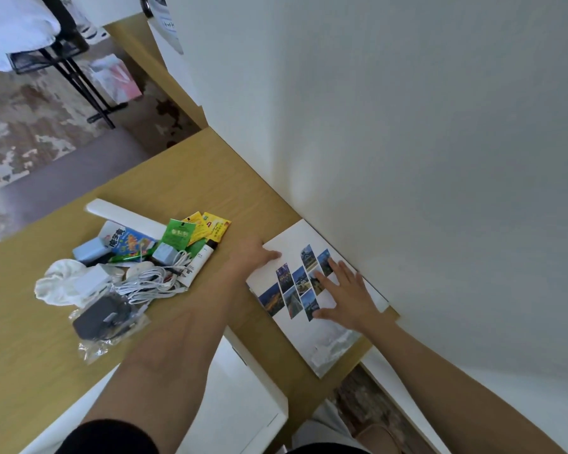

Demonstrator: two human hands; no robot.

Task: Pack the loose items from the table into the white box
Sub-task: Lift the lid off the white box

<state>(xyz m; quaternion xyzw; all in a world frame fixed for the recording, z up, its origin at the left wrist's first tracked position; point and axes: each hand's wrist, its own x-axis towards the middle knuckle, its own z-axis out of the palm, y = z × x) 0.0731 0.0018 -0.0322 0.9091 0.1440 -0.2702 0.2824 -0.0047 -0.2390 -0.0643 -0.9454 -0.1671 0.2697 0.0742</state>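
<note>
A flat white box [295, 240] with small photo prints on its lid lies shut on the wooden table [177, 172], against the wall. My left hand [253, 255] holds its far left edge, thumb on the lid. My right hand [345, 296] rests flat on the lid with fingers spread. To the left sits a pile of loose items: yellow sachets [210, 226], a green sachet [177, 234], a blue snack packet [128, 240], white cables [154, 283], a white tube [199, 263], a white cloth [59, 283], and a dark pouch in clear plastic [100, 317].
The white wall [407, 142] runs along the table's right side. A white cabinet [236, 398] stands under the table's near edge. On the carpeted floor at the far left are a black metal stand [79, 80] and a pink-and-white bag [115, 78].
</note>
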